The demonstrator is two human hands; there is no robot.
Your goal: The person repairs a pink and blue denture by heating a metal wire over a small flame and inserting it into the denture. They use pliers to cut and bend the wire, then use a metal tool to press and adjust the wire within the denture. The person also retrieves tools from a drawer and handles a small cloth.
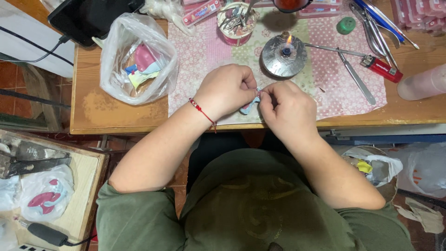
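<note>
Both hands meet over the pink patterned cloth (pixel 204 56) at the table's near edge. The left hand (pixel 225 90) is curled, its fingertips pinched on the top of a small blue and pink piece (pixel 249 106). The right hand (pixel 288 111) is curled too, thumb and forefinger closed on the same piece from the other side. The piece sits between the two grips, its lower end showing just below the fingers. A lit burner (pixel 284 56) stands just beyond the hands, a red lighter (pixel 382 69) to its right, a plastic bag (pixel 137 58) to the left.

I see warm, even overhead light, sharp focus, soft shadows under my left hand (pixel 226 93), slight edge stretching.
</note>
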